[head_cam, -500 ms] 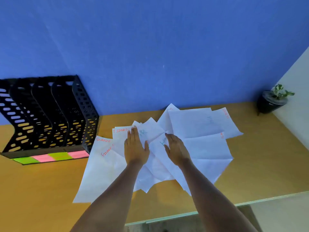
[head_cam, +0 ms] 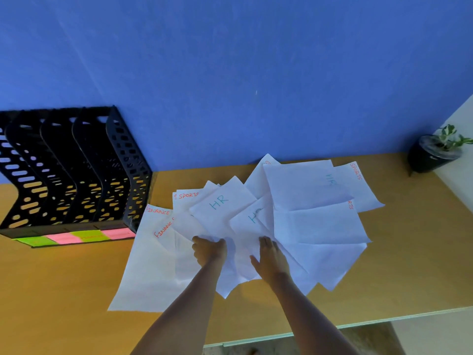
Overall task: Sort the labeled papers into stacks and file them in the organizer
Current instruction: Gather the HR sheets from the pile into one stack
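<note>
A loose spread of white labeled papers point(head_cam: 314, 221) covers the middle of the wooden desk point(head_cam: 51, 290). Sheets marked HR point(head_cam: 220, 203), SPORTS point(head_cam: 188, 196) and FINANCE point(head_cam: 157, 211) overlap one another. My left hand point(head_cam: 208, 251) has its fingers curled on the near part of the HR sheet. My right hand point(head_cam: 271, 260) lies flat on a neighbouring sheet, fingers apart. The black file organizer point(head_cam: 76, 170) stands at the back left, its slots empty, with green and pink sticky labels point(head_cam: 76, 237) along its front edge.
A small potted plant point(head_cam: 437, 149) in a black pot stands at the back right corner. A blue wall rises behind the desk. The desk's front edge runs just below my forearms, and a white surface borders the right side.
Both hands have slid back toward me over the papers, uncovering the HR labels. My left hand's fingers have curled from flat onto the sheet.
</note>
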The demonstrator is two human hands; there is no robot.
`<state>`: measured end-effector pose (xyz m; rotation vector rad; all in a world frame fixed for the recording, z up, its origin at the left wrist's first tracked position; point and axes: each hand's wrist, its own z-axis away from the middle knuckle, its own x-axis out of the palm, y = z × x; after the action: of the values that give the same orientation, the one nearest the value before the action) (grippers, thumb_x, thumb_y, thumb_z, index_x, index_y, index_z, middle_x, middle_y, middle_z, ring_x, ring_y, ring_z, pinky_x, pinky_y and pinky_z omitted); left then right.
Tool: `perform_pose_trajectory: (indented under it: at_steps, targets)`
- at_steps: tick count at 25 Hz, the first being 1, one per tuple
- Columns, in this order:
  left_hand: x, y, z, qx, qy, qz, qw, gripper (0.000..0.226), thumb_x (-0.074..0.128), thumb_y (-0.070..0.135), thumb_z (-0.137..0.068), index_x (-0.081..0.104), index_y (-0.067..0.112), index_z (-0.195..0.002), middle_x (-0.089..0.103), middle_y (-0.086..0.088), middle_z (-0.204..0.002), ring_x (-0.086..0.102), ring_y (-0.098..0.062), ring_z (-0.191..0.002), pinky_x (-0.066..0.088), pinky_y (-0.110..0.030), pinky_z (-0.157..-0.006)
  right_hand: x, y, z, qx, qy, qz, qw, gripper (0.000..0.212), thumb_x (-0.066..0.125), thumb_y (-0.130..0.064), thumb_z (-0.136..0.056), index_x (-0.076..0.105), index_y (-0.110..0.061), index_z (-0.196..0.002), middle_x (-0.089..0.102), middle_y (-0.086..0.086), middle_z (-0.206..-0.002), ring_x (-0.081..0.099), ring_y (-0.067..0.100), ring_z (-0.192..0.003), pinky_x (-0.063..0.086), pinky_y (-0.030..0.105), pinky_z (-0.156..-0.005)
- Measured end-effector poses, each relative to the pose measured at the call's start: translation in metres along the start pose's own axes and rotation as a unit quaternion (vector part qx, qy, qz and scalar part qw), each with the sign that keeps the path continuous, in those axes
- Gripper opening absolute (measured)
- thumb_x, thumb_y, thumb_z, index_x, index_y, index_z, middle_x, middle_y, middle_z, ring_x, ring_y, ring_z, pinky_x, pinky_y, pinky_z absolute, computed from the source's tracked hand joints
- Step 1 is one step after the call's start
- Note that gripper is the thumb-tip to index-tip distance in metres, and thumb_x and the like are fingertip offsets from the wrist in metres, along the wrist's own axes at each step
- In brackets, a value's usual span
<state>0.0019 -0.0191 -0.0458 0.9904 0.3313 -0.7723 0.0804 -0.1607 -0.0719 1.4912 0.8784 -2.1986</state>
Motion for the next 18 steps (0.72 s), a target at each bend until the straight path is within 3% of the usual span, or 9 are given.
perform_pose_trajectory:
  at_steps: [3, 6, 11, 15, 18]
  targets:
    - [-0.001, -0.001, -0.010, -0.008, 0.005, 0.030, 1.000, 0.050, 0.072, 0.015, -0.077, 0.046, 0.002, -0.118, 0.061, -0.024, -0.120, 0.061, -0.044, -0.109, 0.052, -0.045, -0.088, -0.003, -0.008, -0.006, -0.018, -0.008, 0.055, 0.998, 0.033, 0.042, -0.016, -0.099, 0.050, -0.006, -0.129, 0.056, 0.009, -0.130, 0.055, 0.024, -0.120, 0.050, 0.033, -0.089]
    - [0.000, 0.002, -0.016, -0.038, -0.027, 0.055, 0.997, 0.047, 0.077, 0.022, -0.076, 0.057, 0.003, -0.114, 0.068, -0.019, -0.114, 0.064, -0.041, -0.104, 0.052, -0.039, -0.083, -0.005, -0.014, -0.009, -0.030, -0.021, 0.068, 0.997, 0.031, 0.037, -0.002, -0.093, 0.055, -0.006, -0.119, 0.062, 0.010, -0.119, 0.064, 0.027, -0.108, 0.051, 0.031, -0.079]
    - [0.004, 0.010, -0.019, 0.004, -0.070, 0.011, 0.997, 0.031, 0.071, 0.031, -0.087, 0.073, 0.001, -0.094, 0.074, -0.017, -0.104, 0.066, -0.037, -0.101, 0.051, -0.034, -0.080, -0.011, -0.028, -0.009, -0.002, 0.047, -0.002, 0.999, 0.015, 0.038, -0.016, -0.097, 0.052, -0.012, -0.096, 0.067, 0.006, -0.097, 0.068, 0.027, -0.085, 0.049, 0.028, -0.066]
    - [-0.009, 0.003, -0.020, 0.045, -0.056, -0.013, 0.997, 0.030, 0.058, 0.020, -0.095, 0.071, -0.003, -0.109, 0.071, -0.022, -0.115, 0.063, -0.040, -0.110, 0.050, -0.039, -0.090, -0.026, -0.044, -0.017, -0.006, 0.119, -0.084, 0.989, 0.024, 0.044, -0.029, -0.101, 0.060, -0.011, -0.098, 0.071, 0.007, -0.101, 0.071, 0.025, -0.088, 0.054, 0.028, -0.072]
    - [-0.030, -0.014, -0.032, 0.060, -0.063, -0.045, 0.995, 0.031, 0.052, 0.016, -0.097, 0.066, -0.004, -0.116, 0.068, -0.024, -0.119, 0.061, -0.041, -0.112, 0.051, -0.042, -0.095, -0.032, -0.073, -0.025, -0.029, 0.124, -0.091, 0.988, 0.027, 0.045, -0.032, -0.102, 0.062, -0.011, -0.103, 0.072, 0.008, -0.105, 0.071, 0.025, -0.092, 0.056, 0.031, -0.078]
